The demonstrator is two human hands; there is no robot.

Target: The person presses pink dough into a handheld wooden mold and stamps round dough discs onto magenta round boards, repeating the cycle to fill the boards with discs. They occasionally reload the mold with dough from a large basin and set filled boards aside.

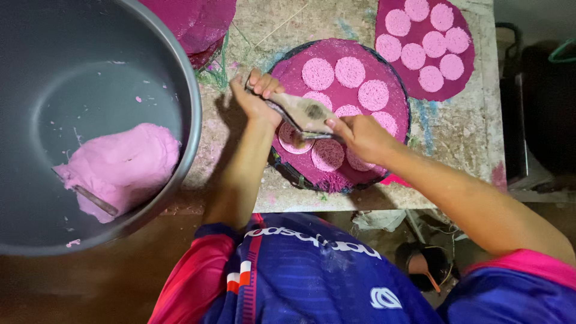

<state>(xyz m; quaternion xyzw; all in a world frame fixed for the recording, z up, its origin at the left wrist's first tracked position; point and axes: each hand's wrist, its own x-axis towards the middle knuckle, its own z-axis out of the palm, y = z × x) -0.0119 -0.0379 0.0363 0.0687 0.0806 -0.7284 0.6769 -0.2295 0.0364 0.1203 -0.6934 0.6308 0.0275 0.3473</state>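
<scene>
Near the centre of the frame both hands are clamped on a hand press (305, 114), a worn wooden tool with a dark hole in its top, held across a round tray (401, 90) whose face is covered in magenta cloth. The left hand (257, 96) sits just left of centre, its fingers curled shut around the press's left handle, while the right hand (360, 137) grips the right end, its thumb laid along the wood. The press hangs over the tray's left half, just above a pink noodle disc (291, 139) that it partly hides (whether tool and disc touch cannot be told). Further pale pink noodle discs (349, 72) lie flat on the same cloth, in a ring toward the tray's upper and lower parts, close together but mostly apart. At the upper right of the frame a second magenta mat (462, 75) carries seven more discs in a tight cluster. Both sit on a rough, stained table (462, 138) with green and pink smears. The left third of the frame is filled by a large grey metal bowl (90, 72), well apart from the hands; a lump of pink dough (123, 165) rests at its lower right wall, with a spoon handle (95, 200) sticking out of it. Along the bottom edge shows the person's blue and pink jersey (312, 276).
</scene>
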